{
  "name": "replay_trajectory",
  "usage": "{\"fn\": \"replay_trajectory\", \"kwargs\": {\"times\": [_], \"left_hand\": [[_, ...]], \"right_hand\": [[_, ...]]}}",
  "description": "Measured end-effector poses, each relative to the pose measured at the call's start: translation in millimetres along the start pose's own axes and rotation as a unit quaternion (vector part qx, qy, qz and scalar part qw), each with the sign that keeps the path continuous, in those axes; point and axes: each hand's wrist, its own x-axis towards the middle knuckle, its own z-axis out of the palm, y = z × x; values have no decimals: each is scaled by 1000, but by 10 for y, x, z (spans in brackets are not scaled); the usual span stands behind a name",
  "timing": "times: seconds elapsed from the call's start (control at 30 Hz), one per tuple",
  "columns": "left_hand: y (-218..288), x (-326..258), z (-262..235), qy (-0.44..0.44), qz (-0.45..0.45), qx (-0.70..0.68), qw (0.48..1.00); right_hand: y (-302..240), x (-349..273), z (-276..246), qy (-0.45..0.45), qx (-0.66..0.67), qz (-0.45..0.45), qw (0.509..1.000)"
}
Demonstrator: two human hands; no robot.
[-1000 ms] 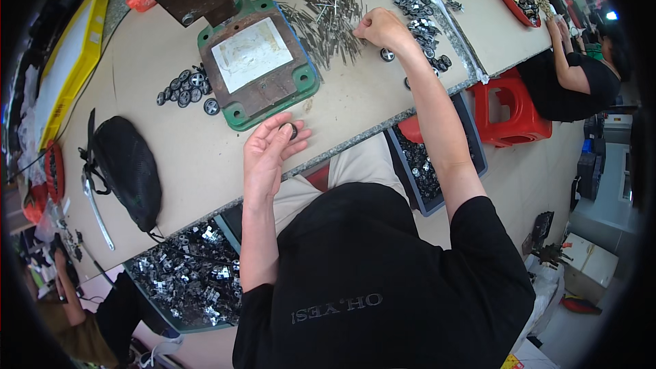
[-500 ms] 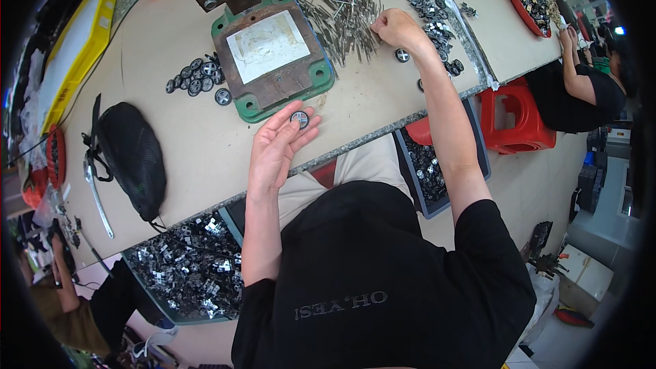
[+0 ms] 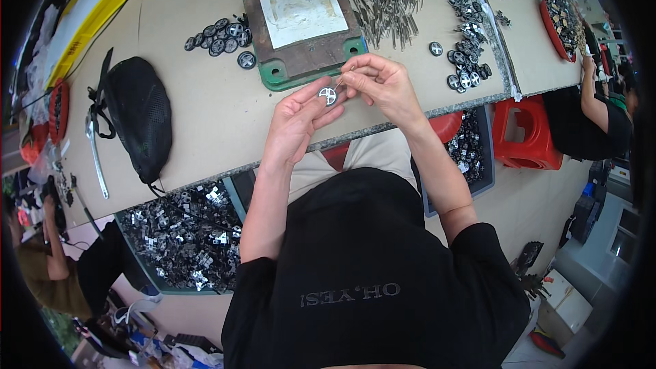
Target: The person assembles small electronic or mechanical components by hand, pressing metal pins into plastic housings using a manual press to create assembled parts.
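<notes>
Between the fingers of my left hand is a small toy wheel, black-rimmed with a silver cross of spokes. My right hand is closed in a pinch on a thin metal pin, close beside the wheel. Whether the pin touches the wheel I cannot tell. Both hands are just in front of a green and brown metal press base with a pale sheet on top. Many loose metal pins lie to its right. More wheels are heaped at its left.
Several wheels and dark small parts lie at the right. A black mesh pouch rests at the left, near a yellow tray. Bins of parts stand below the table edge. A red stool and another person are at the right.
My right hand has come from the pin pile back to my left hand, now with a pin in its fingers. The view has shifted, so the table appears further up and right.
</notes>
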Motion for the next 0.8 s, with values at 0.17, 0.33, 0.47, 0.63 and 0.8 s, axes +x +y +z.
{"fn": "replay_trajectory", "kwargs": {"times": [0.17,0.33,0.47,0.63,0.8], "left_hand": [[-10,6,-8,-15,6,8,1000],[-50,34,-79,-23,8,-12,1000],[-58,42,-82,-34,2,-9,999],[-66,18,-61,-45,-1,5,999],[-11,-45,25,-46,-5,-18,999]], "right_hand": [[129,-2,65,-3,12,-20,1000],[120,-34,161,23,-32,-59,997],[161,-114,176,43,-359,-300,883],[204,-184,169,97,-185,-170,963],[33,-207,152,49,-198,-220,954]]}}
